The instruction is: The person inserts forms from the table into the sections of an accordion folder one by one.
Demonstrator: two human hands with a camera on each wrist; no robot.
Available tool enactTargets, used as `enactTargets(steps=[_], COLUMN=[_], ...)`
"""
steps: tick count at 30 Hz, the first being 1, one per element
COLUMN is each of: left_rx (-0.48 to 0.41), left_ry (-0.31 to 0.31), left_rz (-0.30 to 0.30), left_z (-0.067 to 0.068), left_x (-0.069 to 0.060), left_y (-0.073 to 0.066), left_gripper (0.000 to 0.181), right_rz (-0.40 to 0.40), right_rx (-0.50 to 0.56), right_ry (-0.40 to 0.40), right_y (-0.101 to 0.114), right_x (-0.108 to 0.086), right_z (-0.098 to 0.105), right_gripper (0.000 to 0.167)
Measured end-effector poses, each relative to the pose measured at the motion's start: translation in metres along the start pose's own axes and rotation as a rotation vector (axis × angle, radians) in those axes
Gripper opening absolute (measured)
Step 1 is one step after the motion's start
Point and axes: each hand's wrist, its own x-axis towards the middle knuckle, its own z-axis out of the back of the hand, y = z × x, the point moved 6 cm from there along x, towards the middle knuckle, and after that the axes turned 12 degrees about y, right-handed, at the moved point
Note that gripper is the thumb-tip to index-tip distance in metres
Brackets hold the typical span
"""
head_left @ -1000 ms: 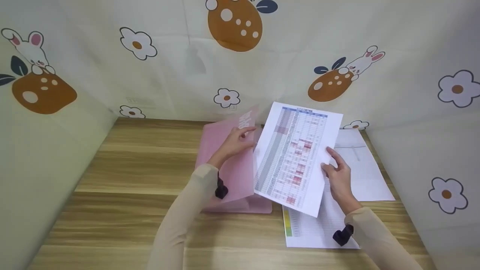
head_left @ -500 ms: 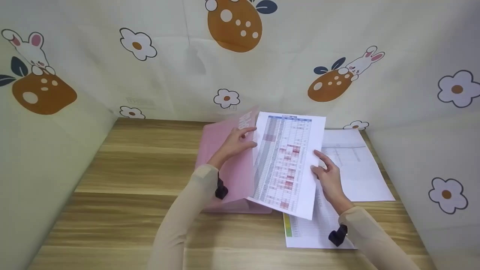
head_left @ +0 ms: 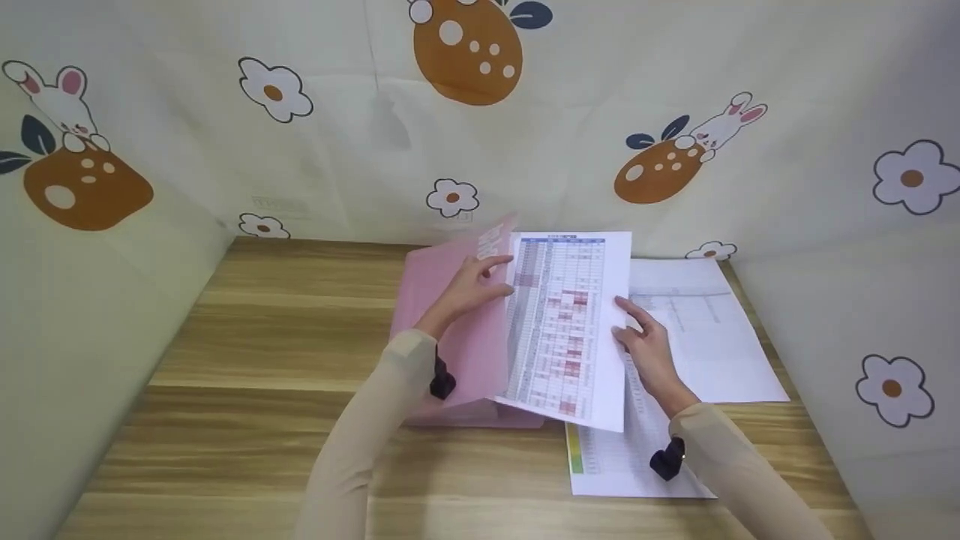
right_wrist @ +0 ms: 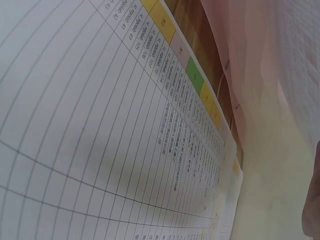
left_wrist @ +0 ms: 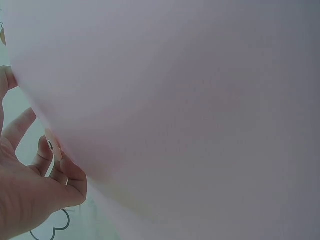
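Note:
My left hand [head_left: 474,283] pinches the raised cover of a pink folder [head_left: 480,364] by its right edge. In the left wrist view, the pink cover [left_wrist: 190,125] fills most of the picture and the left hand [left_wrist: 35,185] is at its edge. A printed white sheet [head_left: 611,375], with a blue-headed table and red cells, is gripped at its right edge by my right hand [head_left: 649,349], between thumb and fingers. The sheet's left edge lies behind the raised cover, hidden from the head view. Only a bit of the right hand [right_wrist: 312,200] shows in the right wrist view.
To the right, a printed sheet [head_left: 720,352] lies on the wooden table [head_left: 262,337]. Nearer, another sheet [head_left: 622,472] has yellow and green cells along its left edge. A patterned curtain [head_left: 337,150] stands behind and at both sides.
My right hand has moved left with the printed sheet, whose left part has gone behind the pink cover. The left hand keeps its place on the cover.

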Motion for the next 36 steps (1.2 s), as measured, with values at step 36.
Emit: enactTargets(steps=[36], left_rx=[0.029], left_ry=[0.009], left_rz=[-0.016], left_z=[-0.004], left_x=[0.003], left_y=[0.000], left_gripper=[0.053], right_rz=[0.012], right_rx=[0.035], right_ry=[0.094], right_y=[0.002], right_x=[0.052], right_z=[-0.030], right_gripper=[0.059])
